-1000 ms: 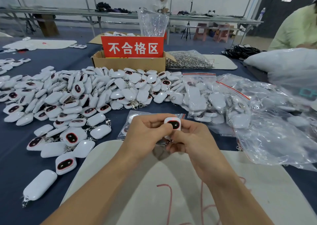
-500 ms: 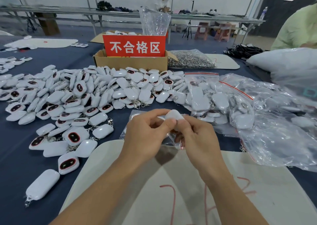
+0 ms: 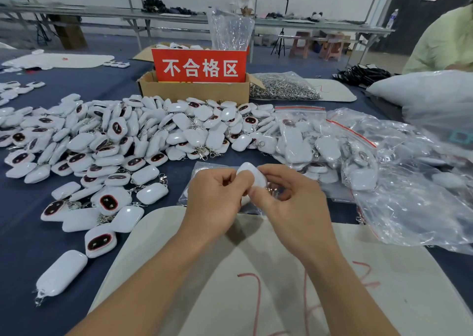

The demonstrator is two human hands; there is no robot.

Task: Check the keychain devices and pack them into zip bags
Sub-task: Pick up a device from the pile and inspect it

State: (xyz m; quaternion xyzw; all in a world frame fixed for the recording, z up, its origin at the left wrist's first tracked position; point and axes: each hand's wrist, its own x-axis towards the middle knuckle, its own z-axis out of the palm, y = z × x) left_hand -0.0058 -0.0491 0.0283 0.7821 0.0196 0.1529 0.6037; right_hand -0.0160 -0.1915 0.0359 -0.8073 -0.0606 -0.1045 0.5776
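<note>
we hold one white keychain device [image 3: 250,177] between both hands, our left hand [image 3: 217,202] curled and pinching its left edge, our right hand [image 3: 289,202] pinching its lower end by the metal clip. it sits just above a flat zip bag [image 3: 201,170] on the blue table [image 3: 25,233], at the beige mat's [image 3: 256,271] far edge. the pile of devices [image 3: 143,136] lies left, filled bags [image 3: 302,141] right, a cardboard box [image 3: 194,93] behind.
</note>
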